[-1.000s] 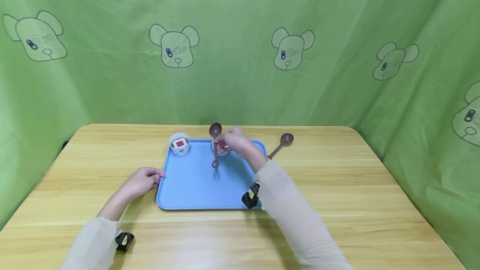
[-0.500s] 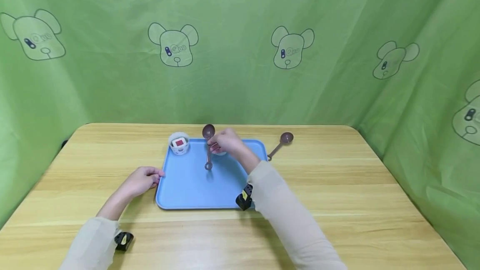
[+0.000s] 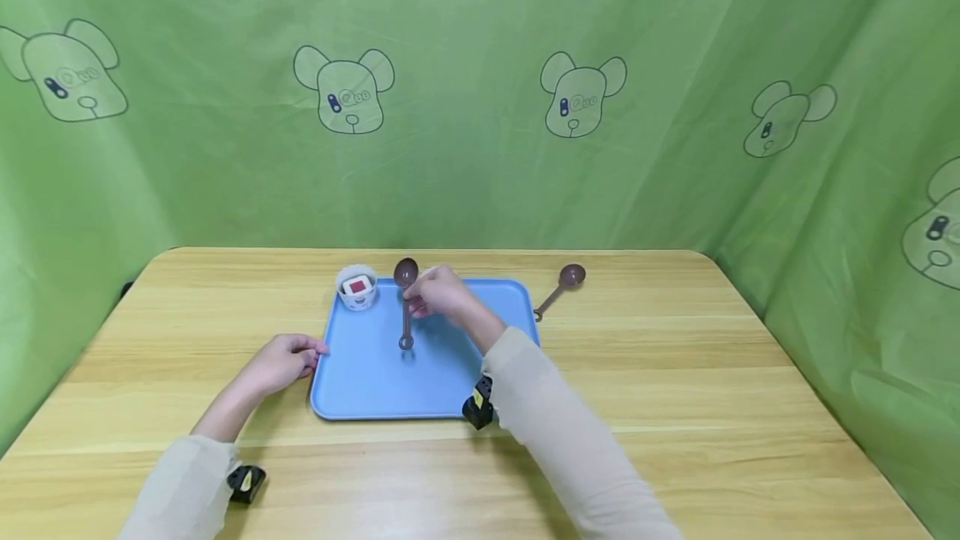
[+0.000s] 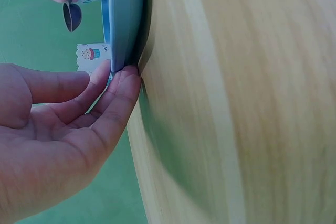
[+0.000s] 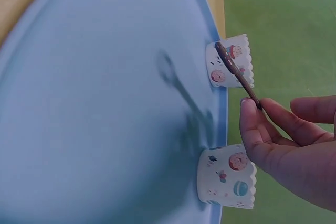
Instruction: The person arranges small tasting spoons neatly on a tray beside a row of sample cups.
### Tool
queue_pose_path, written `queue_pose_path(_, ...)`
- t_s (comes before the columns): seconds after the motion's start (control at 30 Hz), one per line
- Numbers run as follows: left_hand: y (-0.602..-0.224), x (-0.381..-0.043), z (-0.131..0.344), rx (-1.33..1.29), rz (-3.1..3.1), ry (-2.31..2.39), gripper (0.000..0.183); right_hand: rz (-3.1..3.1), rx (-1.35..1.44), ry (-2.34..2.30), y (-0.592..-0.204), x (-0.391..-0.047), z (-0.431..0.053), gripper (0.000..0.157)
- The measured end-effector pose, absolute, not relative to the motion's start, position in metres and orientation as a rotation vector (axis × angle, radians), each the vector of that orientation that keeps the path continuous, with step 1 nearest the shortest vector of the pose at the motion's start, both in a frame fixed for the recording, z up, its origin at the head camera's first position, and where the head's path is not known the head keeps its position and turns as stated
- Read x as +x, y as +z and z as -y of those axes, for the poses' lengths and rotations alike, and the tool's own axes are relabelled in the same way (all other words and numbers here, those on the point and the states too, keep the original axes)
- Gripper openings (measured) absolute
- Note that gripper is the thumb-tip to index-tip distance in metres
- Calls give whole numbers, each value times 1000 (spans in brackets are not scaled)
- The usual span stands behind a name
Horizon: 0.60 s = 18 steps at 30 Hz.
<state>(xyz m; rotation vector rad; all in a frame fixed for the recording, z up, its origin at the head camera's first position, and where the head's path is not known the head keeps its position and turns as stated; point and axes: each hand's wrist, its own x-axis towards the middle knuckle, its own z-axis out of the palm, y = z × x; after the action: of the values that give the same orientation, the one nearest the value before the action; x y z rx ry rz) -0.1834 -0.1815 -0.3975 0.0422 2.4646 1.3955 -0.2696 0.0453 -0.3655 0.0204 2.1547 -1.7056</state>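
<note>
My right hand (image 3: 442, 293) pinches a brown measuring spoon (image 3: 407, 327) by its handle, bowl pointing away, above the blue tray (image 3: 382, 382). The spoon's handle (image 5: 237, 72) overlaps one patterned paper cup (image 5: 216, 66) in the right wrist view. That cup (image 3: 358, 300) stands at the tray's far left corner and holds a white block with a red top (image 3: 357, 285). A second paper cup (image 5: 226, 177) stands behind my right hand, mostly hidden in the head view. My left hand (image 3: 279, 363) touches the tray's left edge with its fingertips, thumb apart from the rim.
Another brown measuring spoon (image 3: 572, 276) lies on the wooden table (image 3: 675, 407) to the right, its handle end at the tray's right edge. A green curtain (image 3: 465, 173) with bear-head drawings hangs behind the table and on both sides.
My right hand has carried the spoon leftward, from in front of the second cup toward the cup with the block, and slightly nearer. The left hand stays at the tray's edge.
</note>
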Motion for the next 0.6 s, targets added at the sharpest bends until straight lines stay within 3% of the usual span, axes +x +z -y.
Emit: queue_pose_path(0.6, -400, -184, 182, 48, -2467, 1409, 23, -2155, -42, -1619, -385, -266, -39, 30)
